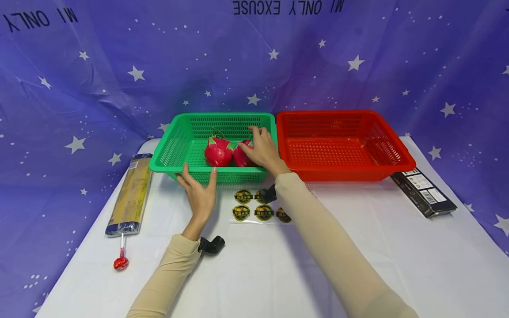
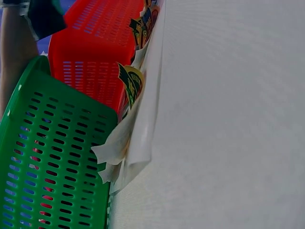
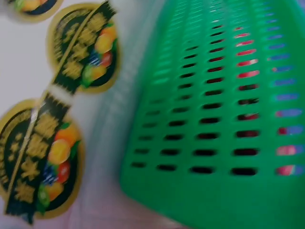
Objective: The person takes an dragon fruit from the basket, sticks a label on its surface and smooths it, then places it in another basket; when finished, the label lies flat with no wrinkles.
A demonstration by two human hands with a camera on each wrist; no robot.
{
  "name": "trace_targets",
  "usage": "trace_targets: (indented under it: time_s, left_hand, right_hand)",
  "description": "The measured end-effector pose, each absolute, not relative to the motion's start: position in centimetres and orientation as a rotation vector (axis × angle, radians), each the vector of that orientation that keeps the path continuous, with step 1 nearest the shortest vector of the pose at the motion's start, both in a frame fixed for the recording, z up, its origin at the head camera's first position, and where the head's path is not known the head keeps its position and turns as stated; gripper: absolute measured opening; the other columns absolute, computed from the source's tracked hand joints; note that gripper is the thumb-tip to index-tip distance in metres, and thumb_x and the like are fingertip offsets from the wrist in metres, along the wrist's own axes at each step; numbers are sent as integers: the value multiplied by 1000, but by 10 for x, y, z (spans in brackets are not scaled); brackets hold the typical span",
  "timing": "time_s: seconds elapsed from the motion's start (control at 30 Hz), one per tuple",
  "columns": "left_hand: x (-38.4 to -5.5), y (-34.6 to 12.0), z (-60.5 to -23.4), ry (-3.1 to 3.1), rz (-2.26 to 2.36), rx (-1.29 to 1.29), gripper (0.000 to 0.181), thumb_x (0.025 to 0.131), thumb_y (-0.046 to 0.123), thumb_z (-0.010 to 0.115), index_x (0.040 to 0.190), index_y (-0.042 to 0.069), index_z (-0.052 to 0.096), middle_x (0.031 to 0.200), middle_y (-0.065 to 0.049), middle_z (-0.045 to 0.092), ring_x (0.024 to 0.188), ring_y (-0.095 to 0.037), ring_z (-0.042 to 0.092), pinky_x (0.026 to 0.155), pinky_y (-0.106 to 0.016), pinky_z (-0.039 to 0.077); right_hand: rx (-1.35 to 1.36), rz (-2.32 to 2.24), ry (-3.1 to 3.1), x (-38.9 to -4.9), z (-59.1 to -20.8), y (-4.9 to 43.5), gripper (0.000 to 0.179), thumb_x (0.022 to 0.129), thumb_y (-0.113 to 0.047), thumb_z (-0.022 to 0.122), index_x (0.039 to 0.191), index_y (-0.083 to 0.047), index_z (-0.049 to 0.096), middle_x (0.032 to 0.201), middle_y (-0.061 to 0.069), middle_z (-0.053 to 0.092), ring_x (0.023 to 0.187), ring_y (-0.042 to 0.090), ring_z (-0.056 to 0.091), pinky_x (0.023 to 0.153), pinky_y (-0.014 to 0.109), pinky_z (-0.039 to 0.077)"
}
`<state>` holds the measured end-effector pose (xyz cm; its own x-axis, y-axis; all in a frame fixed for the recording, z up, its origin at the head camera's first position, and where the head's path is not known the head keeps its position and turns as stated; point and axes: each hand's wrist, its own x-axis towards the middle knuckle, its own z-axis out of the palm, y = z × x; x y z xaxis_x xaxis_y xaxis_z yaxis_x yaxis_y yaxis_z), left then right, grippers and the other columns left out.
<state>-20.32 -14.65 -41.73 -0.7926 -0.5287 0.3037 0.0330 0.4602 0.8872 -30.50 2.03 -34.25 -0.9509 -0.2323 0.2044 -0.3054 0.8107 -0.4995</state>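
Two pink-red dragon fruits lie side by side in a green plastic basket (image 1: 171, 169). The left dragon fruit (image 1: 218, 154) shows fully, with green leaf tips. My right hand (image 1: 261, 149) reaches over the front rim and grips the right dragon fruit (image 1: 241, 158) from above, hiding part of it. My left hand (image 1: 200, 196) is at the front of the same basket, fingers spread and thumb raised, fingertips right at the rim. Through the slots of the basket wall (image 3: 205, 124), pink patches of fruit show in the right wrist view.
A red basket (image 1: 346, 169) adjoins the green one on the right. In front lies a sheet of round fruit stickers (image 1: 263, 213), its edge curling up (image 2: 138, 143). A long yellow-and-blue packet (image 1: 129, 194) and a red lollipop (image 1: 121, 263) lie left, a black box (image 1: 425, 192) right.
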Motion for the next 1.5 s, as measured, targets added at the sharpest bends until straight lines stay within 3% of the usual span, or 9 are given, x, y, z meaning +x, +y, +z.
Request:
trace_targets:
  time_s: [0.37,0.8,1.03,1.3,1.5]
  left_hand:
    - [-204,-146,-418,-2181,-1293,404,86,79,63,52,143,24,11,149,-20,-4,136,-39,16,105,-55,23]
    - [-204,-147,-416,-2188,-1288,417,86,79,64,51,143,22,11,148,-21,-3,135,-41,17,102,-57,25]
    - [-203,-147,-418,-2192,-1273,418,86,79,63,51,143,20,12,148,-22,-3,132,-43,22,100,-58,28]
    - [-203,-147,-421,-2194,-1252,412,84,80,63,50,143,24,11,148,-21,-1,130,-44,26,99,-57,29]
    - [-203,-148,-421,-2189,-1259,420,85,79,64,51,143,25,12,148,-21,-1,129,-44,28,95,-58,32]
  right_hand:
    - [461,621,-2859,-306,-350,22,65,87,-49,47,139,-15,29,135,15,33,108,26,47,89,40,44]
    - [459,385,-2982,-308,-346,18,89,79,-68,45,142,-10,20,137,20,33,111,32,50,99,44,36]
    - [482,222,-3051,-306,-345,15,96,74,-75,44,143,-13,18,131,17,42,105,32,53,95,44,36]
    - [496,125,-3118,-307,-347,12,100,71,-79,43,145,-17,17,129,12,47,108,29,52,94,43,34]
    - [482,145,-3141,-307,-343,9,107,70,-75,50,146,-14,6,130,14,48,108,32,54,101,50,31]
